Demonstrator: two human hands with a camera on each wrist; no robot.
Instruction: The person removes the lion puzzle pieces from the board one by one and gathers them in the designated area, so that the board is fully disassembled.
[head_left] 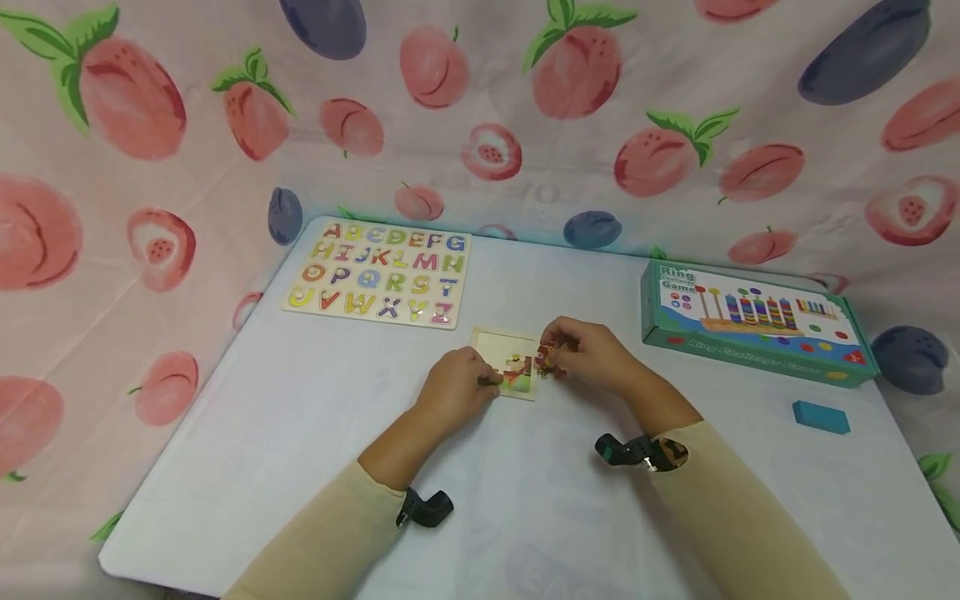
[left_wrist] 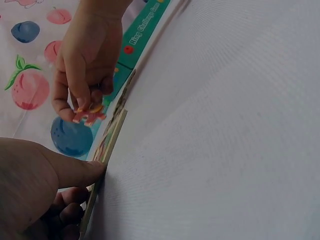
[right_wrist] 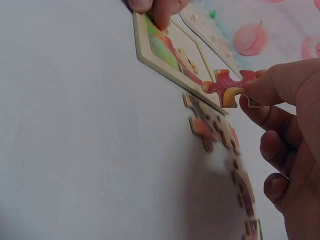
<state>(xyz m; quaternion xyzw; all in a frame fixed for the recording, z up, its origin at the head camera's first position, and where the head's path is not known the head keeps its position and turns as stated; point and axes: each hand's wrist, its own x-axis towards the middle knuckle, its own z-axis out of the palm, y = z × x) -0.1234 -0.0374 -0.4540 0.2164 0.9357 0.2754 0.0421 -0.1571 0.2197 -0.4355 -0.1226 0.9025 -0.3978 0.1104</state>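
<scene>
The right-wrist view shows loose pieces (right_wrist: 202, 129) right of the wooden tray (head_left: 501, 343), mostly hidden in the head view. The right hand (head_left: 592, 354) pinches a red piece (right_wrist: 227, 86) beside it, thumb against finger; the left hand (head_left: 456, 387) clamps its near left corner.

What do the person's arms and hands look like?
The left sleeve and right sleeve are long and beige. Small, bent black gadgets sit by both cuffs. The left hand and right hand are bare, without gloves.
</scene>
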